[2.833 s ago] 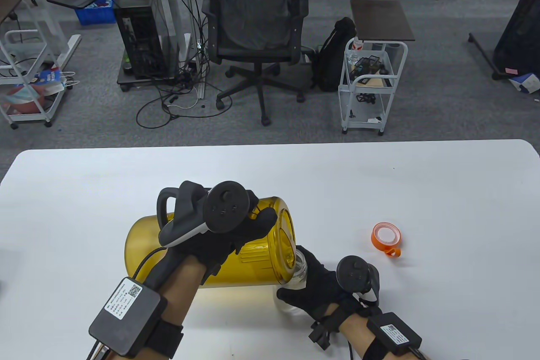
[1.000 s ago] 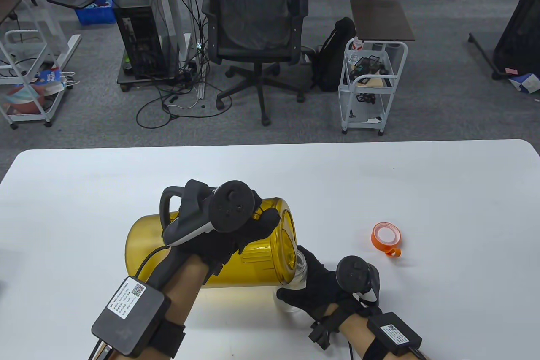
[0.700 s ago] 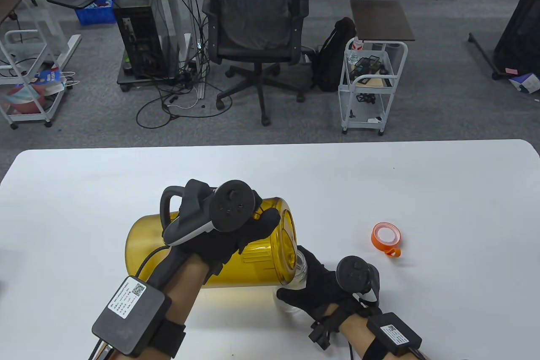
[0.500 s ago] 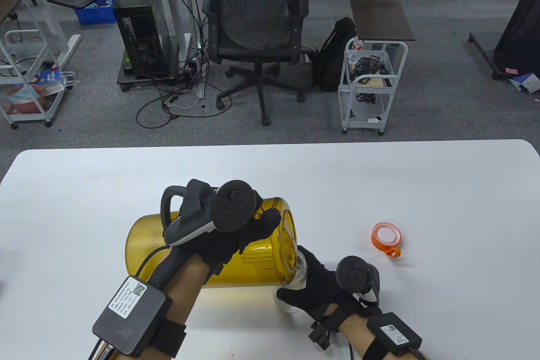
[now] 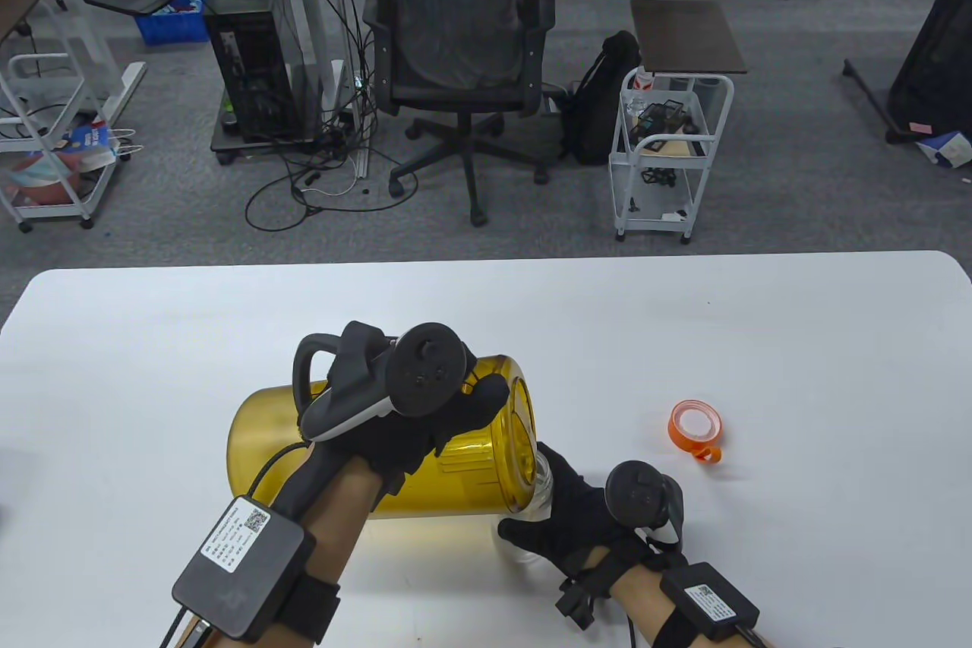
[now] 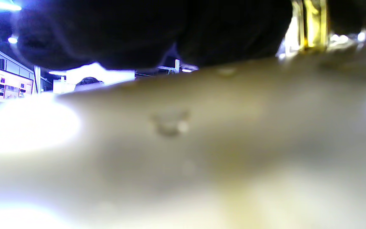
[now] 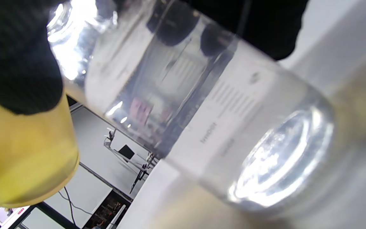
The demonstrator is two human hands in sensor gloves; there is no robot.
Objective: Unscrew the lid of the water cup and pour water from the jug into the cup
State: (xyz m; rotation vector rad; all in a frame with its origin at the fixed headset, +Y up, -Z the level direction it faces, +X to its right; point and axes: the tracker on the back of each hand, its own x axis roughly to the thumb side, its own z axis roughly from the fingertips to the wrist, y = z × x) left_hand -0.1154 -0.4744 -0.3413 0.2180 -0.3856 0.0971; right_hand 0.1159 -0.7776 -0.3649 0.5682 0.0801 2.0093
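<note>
The translucent amber plastic jug (image 5: 456, 462) is gripped by the left hand (image 5: 414, 431), whose fingers are curled over its upper side; the jug is tipped nearly flat, its mouth directed toward the right hand (image 5: 566, 519). The clear cylindrical plastic cup (image 7: 202, 121) is clasped by the right hand's fingers (image 7: 14, 63), directly under the jug's rim. The round orange screw lid (image 5: 695, 429) is seen apart, beyond the right hand, on the white table (image 5: 797, 344).

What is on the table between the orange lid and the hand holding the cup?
Nothing: in the table view, only bare white table lies between the round orange plastic lid and the right hand gripping the clear cup.
</note>
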